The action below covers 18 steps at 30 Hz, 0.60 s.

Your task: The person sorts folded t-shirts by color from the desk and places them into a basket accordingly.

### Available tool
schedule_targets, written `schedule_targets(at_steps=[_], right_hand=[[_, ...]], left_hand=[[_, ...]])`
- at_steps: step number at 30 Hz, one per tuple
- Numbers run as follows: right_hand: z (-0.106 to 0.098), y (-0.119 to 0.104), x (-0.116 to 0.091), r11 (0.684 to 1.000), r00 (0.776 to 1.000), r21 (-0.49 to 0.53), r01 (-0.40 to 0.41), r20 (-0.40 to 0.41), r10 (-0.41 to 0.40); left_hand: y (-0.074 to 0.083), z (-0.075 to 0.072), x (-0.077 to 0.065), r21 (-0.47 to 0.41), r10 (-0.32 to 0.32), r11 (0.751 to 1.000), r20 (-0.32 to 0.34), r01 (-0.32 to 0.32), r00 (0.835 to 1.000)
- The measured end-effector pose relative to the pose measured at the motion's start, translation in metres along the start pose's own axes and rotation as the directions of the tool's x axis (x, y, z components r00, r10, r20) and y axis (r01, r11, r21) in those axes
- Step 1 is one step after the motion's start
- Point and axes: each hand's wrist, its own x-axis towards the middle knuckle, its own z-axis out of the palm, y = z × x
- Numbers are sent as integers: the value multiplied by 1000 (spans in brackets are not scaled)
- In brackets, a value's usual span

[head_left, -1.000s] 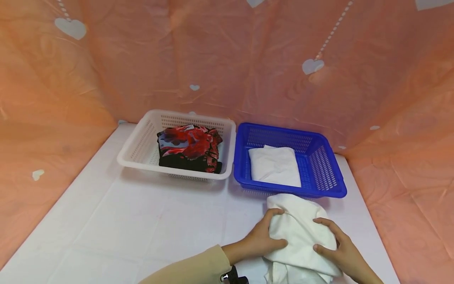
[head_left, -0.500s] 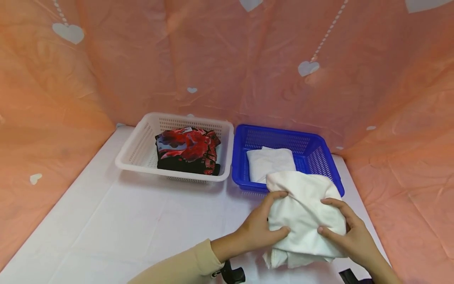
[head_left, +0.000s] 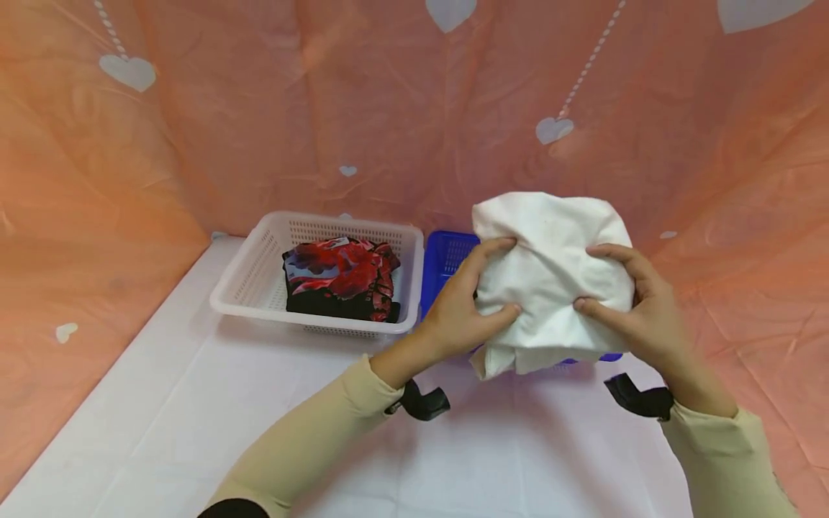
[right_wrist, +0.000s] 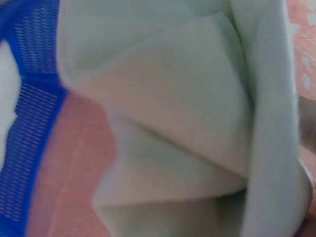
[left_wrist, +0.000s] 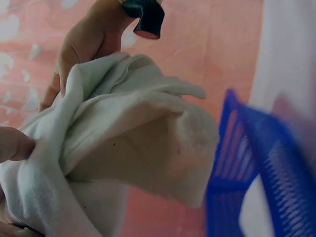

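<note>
A bundle of folded white cloth (head_left: 550,266) is held up in front of and over the blue basket (head_left: 447,252), hiding most of it in the head view. My left hand (head_left: 456,309) grips the cloth's left side, thumb and fingers spread on the near face. On the right side my right hand (head_left: 654,316) grips it the same way. Loose folds of the cloth hang open below, as the left wrist view shows. Inside the blue basket lies another white cloth (left_wrist: 254,210), hidden in the head view.
Left of the blue basket stands a white basket (head_left: 311,317) with a folded black garment with a red floral print (head_left: 343,277) in it. Both stand on a white-covered table (head_left: 259,403), against an orange curtain (head_left: 388,108) with white hearts.
Both hands have lifted the folded white cloth off the table and carried it up and forward, from in front of the blue basket to over it.
</note>
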Motion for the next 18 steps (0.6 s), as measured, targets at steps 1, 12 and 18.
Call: schedule_targets(at_steps=[1, 12, 18], right_hand=[[-1, -3, 7, 1000, 1000, -2, 12, -12, -12], [15, 27, 54, 999, 998, 49, 23, -61, -20], [33, 75, 45, 1000, 999, 5, 4, -50, -4]], left_hand=[[1, -4, 6, -2, 5, 1000, -11, -5, 1000], [-36, -14, 44, 21, -28, 999, -61, 29, 998], [-84, 3, 32, 89, -84, 992, -50, 88, 995]])
